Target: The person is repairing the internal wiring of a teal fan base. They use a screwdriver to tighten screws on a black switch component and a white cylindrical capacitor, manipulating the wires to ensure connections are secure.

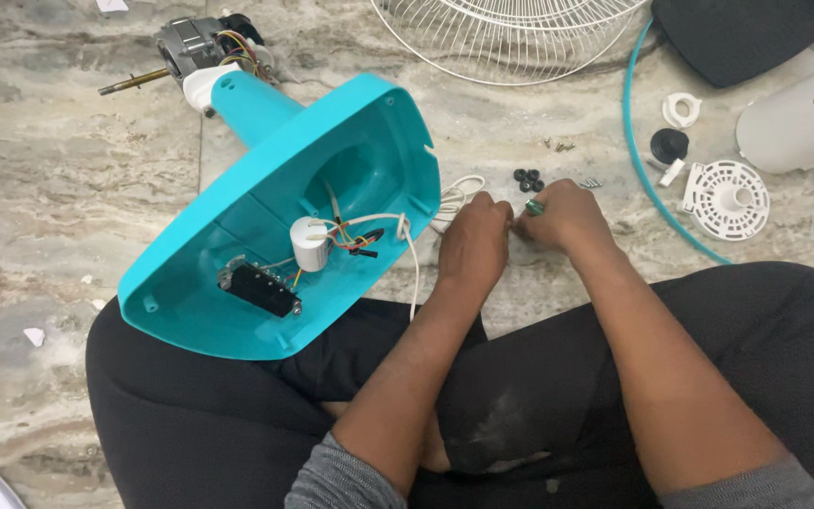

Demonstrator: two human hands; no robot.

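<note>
A turquoise fan base (237, 236) lies tilted against my lap, its hollow underside facing up. Inside sit a white cylindrical capacitor (310, 243), a black switch block (260, 287) and coloured wires. A white cord (454, 198) runs out of the base toward my hands. My left hand (475, 243) is closed on that cord just right of the base. My right hand (562, 215) is closed beside it, with a small green piece (534, 206) showing at the fingers. The fan motor (202, 47) with its shaft sits at the far end of the neck.
On the marble floor lie a white wire grille (511, 38), a turquoise ring (635, 141), a black pad (737, 33), white plastic parts (727, 196), black washers (528, 179) and small screws (562, 145). My crossed legs fill the lower frame.
</note>
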